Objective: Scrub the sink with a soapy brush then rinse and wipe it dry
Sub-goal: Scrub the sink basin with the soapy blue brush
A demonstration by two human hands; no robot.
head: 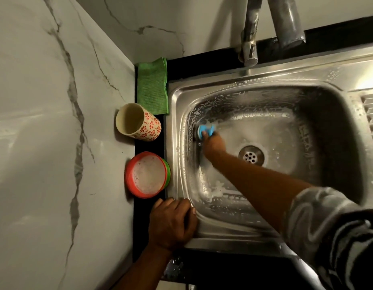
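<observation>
Though blurred, brush at front of right grip

A blue round brush is held by the right fingers against the steel sink's left wall; a red plastic bowl is set just beyond the left fingers.
</observation>
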